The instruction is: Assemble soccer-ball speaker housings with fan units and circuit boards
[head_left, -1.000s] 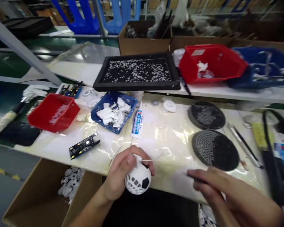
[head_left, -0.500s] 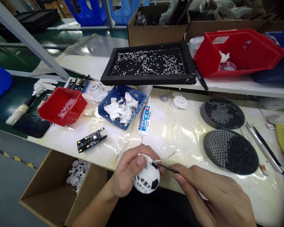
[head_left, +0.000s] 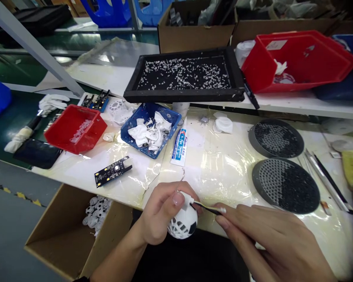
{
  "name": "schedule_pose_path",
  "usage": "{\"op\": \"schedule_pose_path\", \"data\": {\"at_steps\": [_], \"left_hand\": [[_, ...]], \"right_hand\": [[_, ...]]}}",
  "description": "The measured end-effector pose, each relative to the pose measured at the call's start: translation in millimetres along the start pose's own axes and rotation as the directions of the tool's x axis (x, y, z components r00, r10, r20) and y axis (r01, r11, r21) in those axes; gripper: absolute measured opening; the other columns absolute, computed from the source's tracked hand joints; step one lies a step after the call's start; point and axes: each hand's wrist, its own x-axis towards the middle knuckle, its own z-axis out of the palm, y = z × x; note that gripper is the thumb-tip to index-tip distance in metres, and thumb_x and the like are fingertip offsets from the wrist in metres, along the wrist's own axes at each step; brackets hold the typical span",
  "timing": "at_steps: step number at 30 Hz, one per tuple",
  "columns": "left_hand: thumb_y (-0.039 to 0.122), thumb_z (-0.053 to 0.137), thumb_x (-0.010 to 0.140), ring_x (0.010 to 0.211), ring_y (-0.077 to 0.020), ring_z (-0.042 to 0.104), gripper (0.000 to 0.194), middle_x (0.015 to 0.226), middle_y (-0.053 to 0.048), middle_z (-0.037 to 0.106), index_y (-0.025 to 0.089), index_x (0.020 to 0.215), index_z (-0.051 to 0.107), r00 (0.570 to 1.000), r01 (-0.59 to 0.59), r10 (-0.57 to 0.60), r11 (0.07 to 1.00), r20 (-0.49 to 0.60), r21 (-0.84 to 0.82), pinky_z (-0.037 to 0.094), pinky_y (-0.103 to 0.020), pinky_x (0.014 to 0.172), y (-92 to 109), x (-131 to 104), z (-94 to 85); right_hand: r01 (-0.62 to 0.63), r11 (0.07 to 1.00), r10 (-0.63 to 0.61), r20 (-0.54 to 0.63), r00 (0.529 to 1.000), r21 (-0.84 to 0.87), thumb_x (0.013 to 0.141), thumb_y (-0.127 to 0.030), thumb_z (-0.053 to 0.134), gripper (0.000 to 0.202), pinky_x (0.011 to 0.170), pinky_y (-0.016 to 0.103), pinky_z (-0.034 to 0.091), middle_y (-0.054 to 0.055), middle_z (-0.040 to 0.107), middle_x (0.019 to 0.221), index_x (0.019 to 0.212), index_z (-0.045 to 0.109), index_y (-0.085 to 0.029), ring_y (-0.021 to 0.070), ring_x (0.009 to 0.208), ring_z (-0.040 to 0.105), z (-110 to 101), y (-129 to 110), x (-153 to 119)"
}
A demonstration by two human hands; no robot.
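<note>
- A worktop [head_left: 223,164] wrapped in shiny, wrinkled clear film fills the scene, with a green floor and a grey slanted metal post [head_left: 32,47] off to the left.
- A raised white shelf [head_left: 297,107] runs along the back and carries a black tray [head_left: 182,94] strewn with small white bits, plus a large red bin [head_left: 320,74] holding scraps of white.
- On the worktop lie a small red bin [head_left: 76,129], a blue bin [head_left: 151,131] of white pieces, a black circuit board [head_left: 113,171], a glue tube [head_left: 179,147] and two round black mesh discs [head_left: 285,184] (one behind the other, near but apart).
- At the near edge, the left hand [head_left: 159,215] is wrapped around a white ball [head_left: 182,224] with black patches and cut-out panels; the ball hangs just off the worktop's front edge, over a dark lap.
- The right hand [head_left: 270,243] has its grip pinched on a thin dark tool [head_left: 207,208], whose tip meets a small white stub at the top of the ball, just beside the left thumb.
- An open cardboard box [head_left: 61,231] sits on the floor below the front-left edge, with more black-and-white balls inside.
- Bare film lies between the glue tube and the mesh discs; the right edge is crowded by slim metal tools [head_left: 326,180].
</note>
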Motion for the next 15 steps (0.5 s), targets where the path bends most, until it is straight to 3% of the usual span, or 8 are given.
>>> {"op": "schedule_pose_path", "data": {"at_steps": [5, 8, 13, 15], "left_hand": [[0.065, 0.058, 0.108, 0.070, -0.0208, 0.072, 0.062, 0.085, -0.014, 0.079, 0.010, 0.093, 0.080, 0.994, 0.100, -0.097, 0.992, 0.043, -0.074, 0.053, -0.029, 0.062, 3.3, -0.6, -4.1], [0.071, 0.060, 0.104, 0.062, -0.0213, 0.073, 0.066, 0.079, -0.014, 0.079, 0.010, 0.090, 0.079, 0.983, 0.174, -0.164, 0.974, 0.080, -0.146, 0.053, -0.028, 0.054, 5.9, -0.3, -6.2], [0.085, 0.063, 0.093, 0.054, -0.0231, 0.071, 0.075, 0.072, -0.015, 0.076, 0.011, 0.084, 0.075, 0.952, 0.291, -0.254, 0.927, 0.173, -0.238, 0.054, -0.030, 0.048, 9.0, 2.6, -2.0], [0.089, 0.062, 0.089, 0.050, -0.0225, 0.069, 0.079, 0.070, -0.015, 0.075, 0.012, 0.081, 0.073, 0.928, 0.350, -0.293, 0.896, 0.230, -0.274, 0.052, -0.030, 0.044, 9.1, 3.3, 1.7]], "right_hand": [[0.033, 0.998, -0.032, -0.020, 0.999, 0.061, 0.109, -0.007, 0.054, 0.029, 0.064, 0.024, 0.053, -0.004, 0.076, 0.086, 0.129, 0.063, -0.025, 0.0100, 0.070, 0.072, 1.8, -1.1, 6.8], [0.087, 0.995, -0.086, -0.013, 0.996, 0.055, 0.108, -0.007, 0.054, 0.028, 0.061, 0.024, 0.053, -0.004, 0.075, 0.082, 0.129, 0.066, -0.023, 0.0096, 0.064, 0.070, 4.1, 3.1, 6.7], [0.171, 0.985, -0.169, -0.053, 0.984, 0.024, 0.101, -0.003, 0.057, 0.032, 0.069, 0.026, 0.059, -0.001, 0.082, 0.092, 0.126, 0.069, -0.020, 0.0125, 0.072, 0.078, 4.8, 9.6, 2.2], [0.182, 0.981, -0.179, -0.052, 0.983, 0.067, 0.099, -0.001, 0.059, 0.032, 0.065, 0.027, 0.058, -0.001, 0.080, 0.085, 0.122, 0.070, -0.020, 0.0137, 0.069, 0.077, 3.9, 10.7, 0.1]]}}
